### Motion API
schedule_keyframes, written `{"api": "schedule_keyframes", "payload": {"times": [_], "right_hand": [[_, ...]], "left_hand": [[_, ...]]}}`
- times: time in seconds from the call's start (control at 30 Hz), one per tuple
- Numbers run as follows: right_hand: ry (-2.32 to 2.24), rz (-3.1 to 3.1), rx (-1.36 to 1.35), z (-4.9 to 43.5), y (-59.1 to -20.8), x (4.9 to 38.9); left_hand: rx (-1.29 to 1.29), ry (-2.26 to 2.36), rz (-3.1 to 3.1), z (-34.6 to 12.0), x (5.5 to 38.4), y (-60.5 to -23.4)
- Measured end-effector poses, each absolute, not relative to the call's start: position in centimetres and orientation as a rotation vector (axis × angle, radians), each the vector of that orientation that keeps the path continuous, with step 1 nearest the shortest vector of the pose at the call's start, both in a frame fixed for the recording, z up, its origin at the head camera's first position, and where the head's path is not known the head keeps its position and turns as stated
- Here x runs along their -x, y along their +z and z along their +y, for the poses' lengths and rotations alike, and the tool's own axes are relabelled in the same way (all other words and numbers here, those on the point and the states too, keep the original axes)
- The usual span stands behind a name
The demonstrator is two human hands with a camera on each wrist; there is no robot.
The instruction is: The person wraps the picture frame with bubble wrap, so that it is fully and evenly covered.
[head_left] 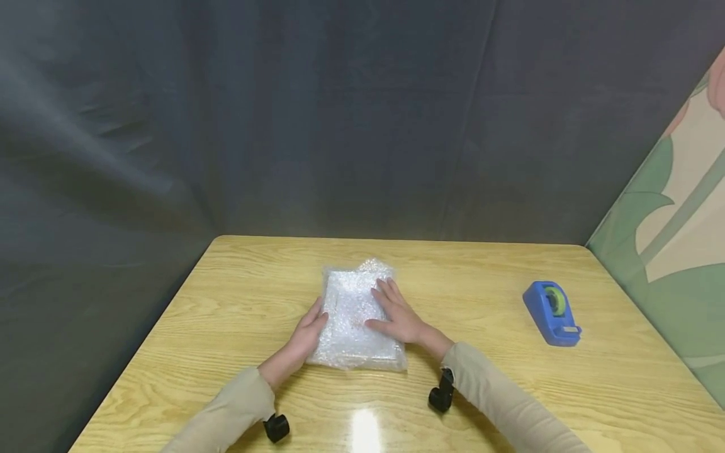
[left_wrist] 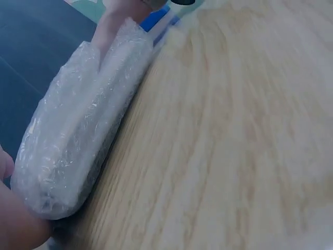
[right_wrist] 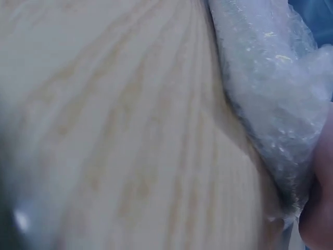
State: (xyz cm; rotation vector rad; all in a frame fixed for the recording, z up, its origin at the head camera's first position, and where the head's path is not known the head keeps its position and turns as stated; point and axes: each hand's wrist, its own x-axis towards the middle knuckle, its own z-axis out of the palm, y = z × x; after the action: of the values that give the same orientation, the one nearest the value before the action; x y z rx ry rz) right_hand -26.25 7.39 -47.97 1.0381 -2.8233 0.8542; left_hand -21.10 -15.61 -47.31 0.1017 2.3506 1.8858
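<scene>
A flat rectangular package in clear bubble wrap [head_left: 351,327] lies on the wooden table, in front of the person. The left hand [head_left: 306,330] holds its left edge, thumb toward the top face. Spread over the right part of the package, the right hand [head_left: 399,318] rests with its fingers nearly straight. In the left wrist view the bubble wrap [left_wrist: 78,130] shows a thick, layered edge close over the tabletop. From the right wrist, the package's wrapped side [right_wrist: 270,99] appears beside part of the right hand [right_wrist: 320,208]. What lies inside is blurred by the wrap.
A blue tape dispenser [head_left: 552,314] with a greenish roll stands on the right of the wooden table [head_left: 481,277]. Dark sheeting [head_left: 362,126] hangs behind and to the left. A floral-patterned panel [head_left: 680,239] borders the right side.
</scene>
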Motion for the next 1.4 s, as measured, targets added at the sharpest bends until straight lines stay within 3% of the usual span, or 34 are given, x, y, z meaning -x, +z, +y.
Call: {"api": "schedule_keyframes", "payload": {"times": [0.17, 0.33, 0.67, 1.03, 1.4], "right_hand": [[0.889, -2.875, -1.045, 7.3, -47.3, 26.2], [0.923, -2.924, -1.001, 7.3, -47.1, 26.0], [0.837, -2.919, -0.999, 7.3, -47.5, 26.1], [0.869, -2.925, -1.031, 7.2, -47.4, 26.1], [0.827, -2.911, -1.035, 7.3, -47.6, 26.2]], "left_hand": [[-0.250, 1.771, 2.428, -15.3, 21.1, -47.2], [-0.470, 1.340, 2.711, -14.8, 21.1, -47.1], [-0.657, 0.683, 2.967, -14.0, 21.2, -46.1], [-0.828, 0.915, 2.736, -17.2, 23.4, -44.9], [-0.837, 0.476, 2.752, -15.6, 26.1, -44.3]]}}
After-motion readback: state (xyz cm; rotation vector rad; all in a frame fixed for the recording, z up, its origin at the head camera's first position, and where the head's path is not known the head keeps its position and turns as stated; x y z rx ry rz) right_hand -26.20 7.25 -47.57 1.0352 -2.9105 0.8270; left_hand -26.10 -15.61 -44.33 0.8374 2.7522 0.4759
